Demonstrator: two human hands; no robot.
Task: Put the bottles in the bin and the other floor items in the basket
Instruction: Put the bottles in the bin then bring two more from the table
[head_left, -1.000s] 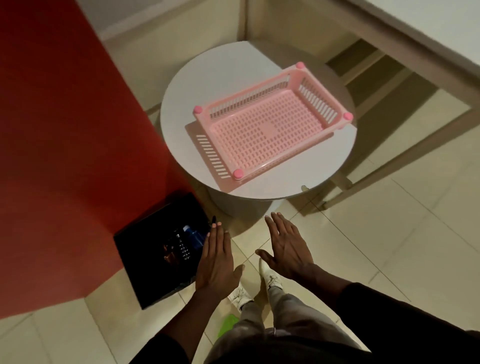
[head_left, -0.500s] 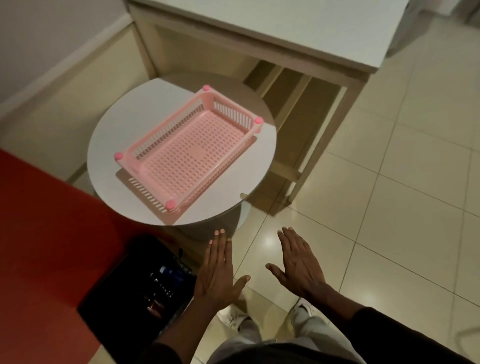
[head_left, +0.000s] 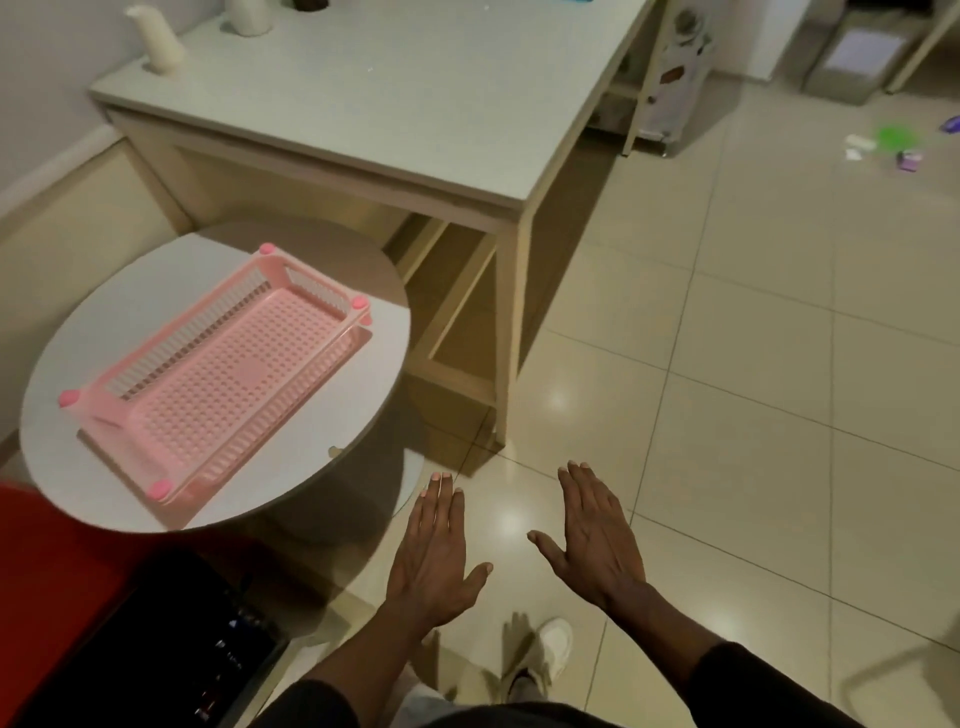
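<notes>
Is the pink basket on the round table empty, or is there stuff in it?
Empty: the pink basket shows its whole perforated floor bare.

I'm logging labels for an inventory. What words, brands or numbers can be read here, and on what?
No text is legible.
The bottles in the black bin: pale label marks, too blurred to read.
The distant purple item: too small.
The patterned cabinet: shapes only, no words.
</notes>
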